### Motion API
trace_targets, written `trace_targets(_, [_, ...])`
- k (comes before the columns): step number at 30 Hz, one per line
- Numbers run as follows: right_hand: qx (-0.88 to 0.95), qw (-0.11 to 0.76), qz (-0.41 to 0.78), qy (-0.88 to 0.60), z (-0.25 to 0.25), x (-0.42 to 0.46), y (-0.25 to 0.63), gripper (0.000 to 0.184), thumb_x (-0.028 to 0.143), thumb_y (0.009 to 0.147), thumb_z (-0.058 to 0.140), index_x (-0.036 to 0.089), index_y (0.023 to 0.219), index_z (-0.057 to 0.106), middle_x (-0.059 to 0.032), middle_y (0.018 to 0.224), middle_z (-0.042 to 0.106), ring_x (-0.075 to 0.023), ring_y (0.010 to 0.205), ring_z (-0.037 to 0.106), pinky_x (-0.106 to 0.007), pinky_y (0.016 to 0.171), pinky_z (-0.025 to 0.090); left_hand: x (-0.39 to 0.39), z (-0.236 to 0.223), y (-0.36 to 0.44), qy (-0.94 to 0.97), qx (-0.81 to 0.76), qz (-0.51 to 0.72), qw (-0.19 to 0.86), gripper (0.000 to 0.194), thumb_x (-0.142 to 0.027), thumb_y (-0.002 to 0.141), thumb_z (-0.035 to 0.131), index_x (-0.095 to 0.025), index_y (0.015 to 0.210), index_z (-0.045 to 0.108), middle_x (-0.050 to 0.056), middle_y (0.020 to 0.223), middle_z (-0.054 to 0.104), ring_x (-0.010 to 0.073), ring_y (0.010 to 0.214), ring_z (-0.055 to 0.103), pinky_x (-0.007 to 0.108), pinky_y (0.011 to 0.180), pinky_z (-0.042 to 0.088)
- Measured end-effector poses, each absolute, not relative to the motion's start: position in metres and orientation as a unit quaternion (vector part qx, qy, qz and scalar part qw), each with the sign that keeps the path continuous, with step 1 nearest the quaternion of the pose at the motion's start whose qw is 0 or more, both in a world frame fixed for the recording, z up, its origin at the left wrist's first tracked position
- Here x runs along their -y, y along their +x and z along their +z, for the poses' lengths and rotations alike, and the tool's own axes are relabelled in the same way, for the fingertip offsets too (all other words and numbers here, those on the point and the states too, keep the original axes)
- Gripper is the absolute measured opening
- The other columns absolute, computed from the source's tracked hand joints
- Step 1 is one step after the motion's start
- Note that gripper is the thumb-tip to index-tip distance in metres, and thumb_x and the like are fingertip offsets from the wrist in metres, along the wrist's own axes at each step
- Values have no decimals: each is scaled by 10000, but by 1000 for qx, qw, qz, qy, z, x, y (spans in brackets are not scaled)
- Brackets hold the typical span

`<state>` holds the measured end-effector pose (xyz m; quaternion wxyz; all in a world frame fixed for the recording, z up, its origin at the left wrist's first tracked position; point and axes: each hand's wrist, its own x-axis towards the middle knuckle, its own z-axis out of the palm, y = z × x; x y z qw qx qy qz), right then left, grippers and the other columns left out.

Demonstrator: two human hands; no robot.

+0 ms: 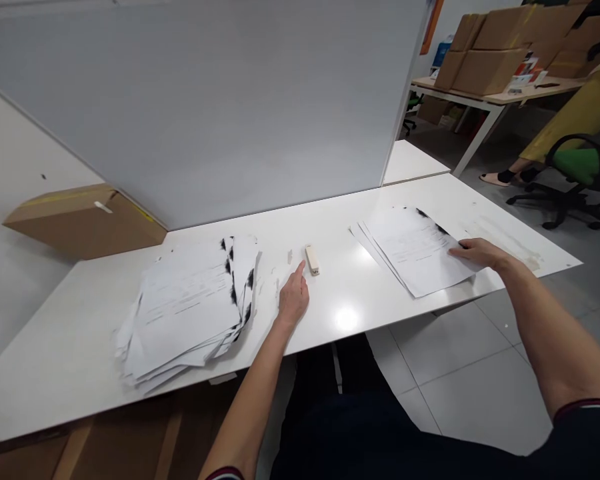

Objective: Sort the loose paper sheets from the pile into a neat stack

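A small cream stapler (pixel 311 260) lies on the white table. Just left of its near end is my left hand (pixel 294 297), index finger stretched toward it and nothing in its grasp. Whether the fingertip touches it I cannot tell. To the right, my right hand (pixel 477 253) grips the right edge of some printed paper sheets (pixel 410 250), which have black smudges along their far right edge. Its fingers under the edge are hidden. A thicker, untidy pile of printed sheets (pixel 185 307) with similar black marks rests on the left.
A grey-white partition panel (pixel 240 113) stands along the table's back edge. A cardboard box (pixel 90 223) leans at the back left. Beyond, at the right, are a desk with stacked cardboard boxes (pixel 495 67), a green office chair (pixel 577 163) and a person's legs (pixel 565 120).
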<state>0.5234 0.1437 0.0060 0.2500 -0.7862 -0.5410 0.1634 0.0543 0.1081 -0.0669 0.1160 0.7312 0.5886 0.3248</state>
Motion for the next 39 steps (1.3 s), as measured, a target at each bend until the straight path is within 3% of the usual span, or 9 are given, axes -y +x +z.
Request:
trace_targets(3, [534, 146, 171, -815, 0, -148, 523, 328, 374, 546, 742, 77, 610, 617, -146, 707, 637, -133, 606, 488, -330, 583, 284, -109, -67, 54, 734, -591, 316, 109, 479, -161, 876, 315, -174, 1354, 343, 99, 1025, 602, 191, 939, 565, 318, 813, 444])
trace_targets(7, [540, 44, 15, -840, 3, -137, 500, 474, 430, 716, 653, 62, 1010, 602, -307, 1061, 553, -286, 904, 507, -379, 635, 269, -106, -62, 59, 746, -593, 287, 97, 478, -149, 881, 297, -160, 1357, 341, 105, 987, 590, 190, 904, 560, 323, 809, 442])
trace_targets(11, [599, 110, -55, -791, 6, -110, 453, 528, 411, 834, 515, 103, 1261, 473, -257, 1123, 544, -284, 936, 531, -368, 675, 348, -79, -45, 63, 752, -578, 295, 116, 446, -190, 900, 306, -144, 1340, 368, 102, 943, 596, 186, 885, 553, 334, 802, 453])
trace_targets(14, [624, 260, 20, -737, 0, -82, 406, 437, 361, 826, 533, 149, 1208, 521, -141, 1014, 620, -177, 717, 580, -313, 701, 418, -42, -22, 44, 751, -551, 348, 113, 323, -257, 902, 378, -217, 1180, 538, 76, 972, 619, 183, 950, 552, 349, 846, 448])
trace_targets(19, [574, 398, 308, -646, -20, -41, 311, 372, 475, 822, 508, 191, 1052, 580, -57, 805, 642, -154, 600, 585, -272, 574, 469, -7, 8, -41, 614, -683, 395, -36, 207, -331, 858, 488, -214, 953, 630, 67, 960, 618, 209, 973, 536, 395, 889, 418])
trace_targets(22, [599, 375, 424, -566, -30, -33, 258, 338, 480, 823, 497, 203, 991, 593, -45, 773, 645, -150, 573, 579, -267, 557, 466, -10, 9, -84, 662, -704, 257, -4, 217, -391, 773, 593, -222, 896, 652, 62, 971, 594, 235, 959, 505, 388, 869, 407])
trace_targets(26, [660, 330, 413, -533, -37, -40, 223, 269, 433, 840, 466, 213, 894, 611, -15, 681, 624, -149, 556, 571, -275, 610, 450, -18, 5, -102, 691, -704, 148, 66, 286, -440, 734, 615, -238, 936, 633, 59, 1001, 562, 251, 970, 468, 360, 816, 413])
trace_targets(32, [659, 310, 422, -541, -39, -43, 227, 281, 439, 850, 429, 218, 877, 602, -13, 691, 619, -153, 575, 576, -271, 604, 443, -27, 9, -108, 674, -715, 156, 106, 297, -476, 772, 545, -217, 893, 625, 59, 939, 600, 224, 932, 513, 326, 801, 404])
trace_targets(39, [676, 307, 407, -532, -37, -42, 225, 267, 423, 857, 431, 219, 873, 603, -11, 688, 615, -148, 579, 567, -263, 608, 433, -28, 8, -113, 665, -710, 208, 100, 251, -338, 827, 413, -203, 686, 570, 35, 797, 626, 173, 788, 539, 284, 742, 406])
